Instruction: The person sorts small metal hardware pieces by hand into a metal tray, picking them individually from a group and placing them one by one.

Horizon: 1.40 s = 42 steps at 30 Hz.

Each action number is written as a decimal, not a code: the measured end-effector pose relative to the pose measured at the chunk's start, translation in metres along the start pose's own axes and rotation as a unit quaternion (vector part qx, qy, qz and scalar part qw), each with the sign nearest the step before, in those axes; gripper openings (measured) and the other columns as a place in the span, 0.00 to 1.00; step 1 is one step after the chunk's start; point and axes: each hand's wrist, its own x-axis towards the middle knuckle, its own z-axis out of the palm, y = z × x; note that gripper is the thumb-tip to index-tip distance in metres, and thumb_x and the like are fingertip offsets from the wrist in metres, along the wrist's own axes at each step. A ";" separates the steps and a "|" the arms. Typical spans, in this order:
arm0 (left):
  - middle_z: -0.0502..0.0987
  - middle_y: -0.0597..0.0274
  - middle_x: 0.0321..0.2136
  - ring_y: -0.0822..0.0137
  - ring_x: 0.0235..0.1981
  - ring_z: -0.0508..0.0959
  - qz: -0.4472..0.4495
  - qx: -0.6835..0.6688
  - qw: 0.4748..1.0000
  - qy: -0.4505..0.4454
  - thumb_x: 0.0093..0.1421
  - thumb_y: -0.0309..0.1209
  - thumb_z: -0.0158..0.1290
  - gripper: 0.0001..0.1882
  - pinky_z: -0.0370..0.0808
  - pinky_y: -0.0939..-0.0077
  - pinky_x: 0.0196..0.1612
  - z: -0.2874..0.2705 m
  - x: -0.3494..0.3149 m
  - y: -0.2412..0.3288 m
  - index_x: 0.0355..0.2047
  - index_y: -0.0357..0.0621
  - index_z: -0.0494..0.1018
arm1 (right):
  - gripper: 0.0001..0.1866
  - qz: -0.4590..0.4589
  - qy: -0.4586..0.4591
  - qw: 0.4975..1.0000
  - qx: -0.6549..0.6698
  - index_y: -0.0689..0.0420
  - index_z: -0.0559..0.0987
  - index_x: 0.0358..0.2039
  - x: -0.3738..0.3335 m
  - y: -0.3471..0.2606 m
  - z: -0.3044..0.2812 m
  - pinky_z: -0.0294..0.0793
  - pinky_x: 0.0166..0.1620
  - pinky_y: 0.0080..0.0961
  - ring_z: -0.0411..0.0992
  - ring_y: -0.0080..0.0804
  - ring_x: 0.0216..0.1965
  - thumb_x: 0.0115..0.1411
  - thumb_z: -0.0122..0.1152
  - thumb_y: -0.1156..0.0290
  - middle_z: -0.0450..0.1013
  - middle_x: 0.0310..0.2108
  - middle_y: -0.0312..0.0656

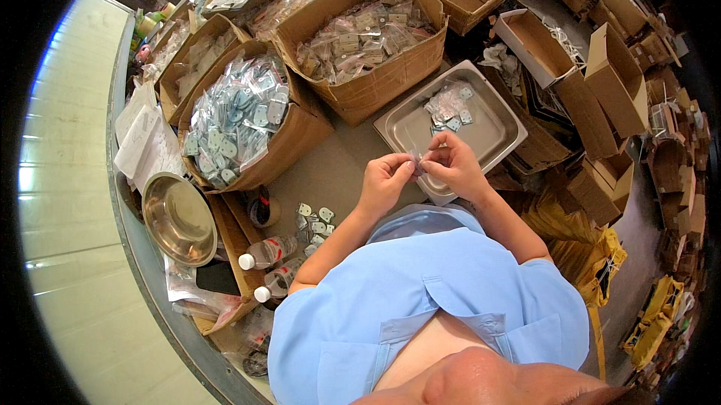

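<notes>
My left hand (389,178) and my right hand (456,168) meet in front of my body, with thumbs and fingers pinched together. Between their fingertips is a small clear plastic bag (417,165); its contents are too small to make out. Just beyond them a rectangular metal tray (496,90) holds a small heap of bagged metal plates (451,105). My right hand overlaps the tray's near edge. Several loose metal plates (315,221) with holes lie on the table to the left of my left forearm.
A cardboard box (300,131) full of shiny metal plates stands at left, and another box (360,105) of bagged plates behind it. A round metal bowl (179,217), two plastic bottles (272,251) and a tape roll (264,210) are left. Cardboard boxes (612,90) crowd the right.
</notes>
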 end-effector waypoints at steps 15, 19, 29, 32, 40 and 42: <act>0.76 0.66 0.21 0.78 0.22 0.71 0.006 0.126 0.991 0.047 0.61 0.30 0.50 0.11 0.68 0.83 0.24 0.010 0.004 -0.002 0.28 0.34 0.75 | 0.10 -0.189 0.095 0.949 -0.233 0.62 0.71 0.34 -0.004 0.005 0.020 0.74 0.36 0.28 0.76 0.39 0.31 0.50 0.58 0.78 0.73 0.27 0.48; 0.73 0.61 0.17 0.73 0.18 0.70 0.114 0.255 0.958 0.063 0.60 0.30 0.50 0.11 0.66 0.77 0.22 0.008 0.005 -0.004 0.26 0.34 0.74 | 0.07 -0.149 0.094 0.964 -0.201 0.61 0.72 0.33 -0.006 0.003 0.016 0.74 0.35 0.28 0.75 0.39 0.30 0.51 0.56 0.80 0.74 0.27 0.48; 0.73 0.48 0.21 0.53 0.23 0.74 0.113 0.508 0.853 0.030 0.48 0.28 0.51 0.07 0.69 0.64 0.25 0.011 0.000 -0.009 0.23 0.35 0.72 | 0.07 -0.212 0.092 0.888 -0.397 0.58 0.78 0.29 0.004 0.019 0.017 0.72 0.32 0.37 0.72 0.47 0.28 0.48 0.56 0.78 0.72 0.25 0.47; 0.74 0.49 0.30 0.52 0.34 0.74 0.161 0.484 0.860 0.028 0.46 0.26 0.51 0.11 0.69 0.61 0.37 0.008 0.003 -0.010 0.32 0.39 0.71 | 0.08 -0.113 0.021 0.915 -0.387 0.58 0.79 0.30 0.008 0.024 0.012 0.72 0.34 0.36 0.72 0.48 0.30 0.47 0.58 0.74 0.72 0.27 0.48; 0.74 0.54 0.36 0.57 0.41 0.73 0.188 0.544 0.818 -0.002 0.43 0.20 0.53 0.25 0.63 0.61 0.50 -0.017 0.012 -0.058 0.45 0.40 0.66 | 0.13 -0.150 -0.064 0.926 -0.340 0.59 0.79 0.36 0.017 0.058 0.002 0.71 0.40 0.32 0.72 0.45 0.34 0.50 0.59 0.68 0.74 0.31 0.49; 0.75 0.56 0.32 0.63 0.34 0.76 0.072 0.426 0.902 0.013 0.45 0.22 0.55 0.25 0.70 0.69 0.40 -0.031 0.019 -0.082 0.46 0.39 0.64 | 0.16 0.135 -0.058 0.984 -0.102 0.63 0.78 0.38 0.041 0.068 -0.026 0.71 0.41 0.32 0.72 0.41 0.34 0.50 0.61 0.68 0.73 0.34 0.49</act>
